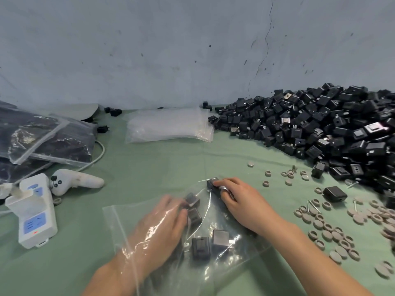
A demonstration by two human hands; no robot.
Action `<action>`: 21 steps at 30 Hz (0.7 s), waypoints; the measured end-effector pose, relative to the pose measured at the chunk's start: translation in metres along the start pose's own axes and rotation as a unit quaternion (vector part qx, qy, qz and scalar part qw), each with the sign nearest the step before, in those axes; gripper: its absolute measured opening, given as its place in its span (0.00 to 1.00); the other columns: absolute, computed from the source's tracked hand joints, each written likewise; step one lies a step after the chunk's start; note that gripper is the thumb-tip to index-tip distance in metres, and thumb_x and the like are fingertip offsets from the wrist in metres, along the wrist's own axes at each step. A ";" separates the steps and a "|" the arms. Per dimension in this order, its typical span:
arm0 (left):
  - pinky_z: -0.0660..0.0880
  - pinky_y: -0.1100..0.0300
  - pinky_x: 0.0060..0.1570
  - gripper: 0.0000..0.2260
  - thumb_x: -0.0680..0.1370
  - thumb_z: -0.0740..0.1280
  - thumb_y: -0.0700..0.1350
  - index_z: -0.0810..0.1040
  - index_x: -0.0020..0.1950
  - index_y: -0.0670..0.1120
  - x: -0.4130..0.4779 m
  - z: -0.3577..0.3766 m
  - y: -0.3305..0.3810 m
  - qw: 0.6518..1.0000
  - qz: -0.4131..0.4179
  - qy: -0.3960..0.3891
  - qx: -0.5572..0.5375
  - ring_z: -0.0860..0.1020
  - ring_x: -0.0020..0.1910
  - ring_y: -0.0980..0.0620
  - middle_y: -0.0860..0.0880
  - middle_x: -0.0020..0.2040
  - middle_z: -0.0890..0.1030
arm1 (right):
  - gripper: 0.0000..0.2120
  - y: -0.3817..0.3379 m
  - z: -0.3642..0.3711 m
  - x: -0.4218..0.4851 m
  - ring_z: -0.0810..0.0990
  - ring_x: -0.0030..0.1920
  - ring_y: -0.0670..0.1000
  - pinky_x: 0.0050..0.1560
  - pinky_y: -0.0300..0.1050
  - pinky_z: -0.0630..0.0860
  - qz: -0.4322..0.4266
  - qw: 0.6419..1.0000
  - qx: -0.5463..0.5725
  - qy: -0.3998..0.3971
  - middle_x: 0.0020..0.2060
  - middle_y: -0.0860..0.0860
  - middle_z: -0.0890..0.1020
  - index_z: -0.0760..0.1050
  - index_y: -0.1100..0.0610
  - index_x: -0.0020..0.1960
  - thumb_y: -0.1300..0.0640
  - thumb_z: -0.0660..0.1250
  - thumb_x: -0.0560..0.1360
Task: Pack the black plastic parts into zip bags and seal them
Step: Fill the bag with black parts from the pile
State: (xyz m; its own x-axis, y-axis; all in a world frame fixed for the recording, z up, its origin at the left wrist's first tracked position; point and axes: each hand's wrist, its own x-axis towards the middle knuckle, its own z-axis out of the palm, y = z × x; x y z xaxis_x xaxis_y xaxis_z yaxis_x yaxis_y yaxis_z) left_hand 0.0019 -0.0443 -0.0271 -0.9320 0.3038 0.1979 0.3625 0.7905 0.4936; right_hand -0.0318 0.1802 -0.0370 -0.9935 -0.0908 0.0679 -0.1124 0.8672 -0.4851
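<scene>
Several boxy black plastic parts point(201, 247) sit in the clear zip bag point(119, 227) on the green table point(149, 163), left hand point(162, 227) inside with grip unclear, right hand point(237, 199) pinching the far-corner part point(212, 183); seat all deep, off the zip.
</scene>
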 end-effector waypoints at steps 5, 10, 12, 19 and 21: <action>0.62 0.81 0.48 0.12 0.84 0.52 0.54 0.72 0.62 0.60 0.002 0.001 0.005 0.999 0.028 -0.022 0.017 0.73 0.51 0.65 0.66 0.61 0.70 | 0.17 0.000 0.002 0.000 0.73 0.66 0.50 0.66 0.50 0.69 0.000 1.000 -0.004 0.002 0.70 0.43 0.72 0.71 0.42 0.71 0.51 0.53 0.84; 0.63 0.79 0.46 0.13 0.85 0.51 0.51 0.72 0.64 0.51 0.002 0.000 0.022 0.996 0.073 -0.046 0.019 0.69 0.38 0.67 0.57 0.55 0.67 | 0.17 0.001 0.003 0.000 0.73 0.66 0.49 0.66 0.49 0.68 -0.004 1.000 -0.003 0.004 0.69 0.43 0.73 0.70 0.42 0.71 0.51 0.53 0.84; 0.61 0.79 0.49 0.13 0.85 0.52 0.48 0.72 0.64 0.48 0.003 -0.001 0.029 0.996 0.081 -0.043 -0.003 0.68 0.42 0.69 0.56 0.57 0.66 | 0.18 0.001 0.003 0.000 0.73 0.66 0.50 0.67 0.50 0.68 -0.003 1.000 -0.002 0.003 0.69 0.44 0.73 0.70 0.42 0.71 0.51 0.53 0.84; 0.58 0.81 0.57 0.13 0.84 0.55 0.39 0.75 0.63 0.36 0.006 0.006 0.038 0.994 0.066 -0.047 -0.067 0.70 0.56 0.62 0.45 0.68 0.71 | 0.18 0.000 0.003 -0.001 0.73 0.66 0.50 0.67 0.51 0.68 -0.003 1.000 -0.001 0.003 0.69 0.44 0.73 0.70 0.42 0.71 0.51 0.53 0.84; 0.63 0.72 0.64 0.18 0.85 0.50 0.43 0.69 0.70 0.38 0.006 0.016 0.032 0.996 0.046 -0.062 -0.047 0.72 0.62 0.57 0.44 0.71 0.66 | 0.18 0.000 0.002 0.000 0.73 0.66 0.50 0.67 0.51 0.68 -0.002 1.000 0.000 0.001 0.69 0.44 0.73 0.70 0.42 0.71 0.51 0.53 0.85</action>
State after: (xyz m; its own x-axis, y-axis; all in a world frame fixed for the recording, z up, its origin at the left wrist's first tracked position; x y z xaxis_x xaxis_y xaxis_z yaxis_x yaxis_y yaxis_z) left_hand 0.0077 -0.0084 -0.0239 -0.8858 0.4416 0.1428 0.4409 0.7044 0.5563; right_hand -0.0314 0.1790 -0.0391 -0.9931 -0.0934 0.0713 -0.1163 0.8666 -0.4852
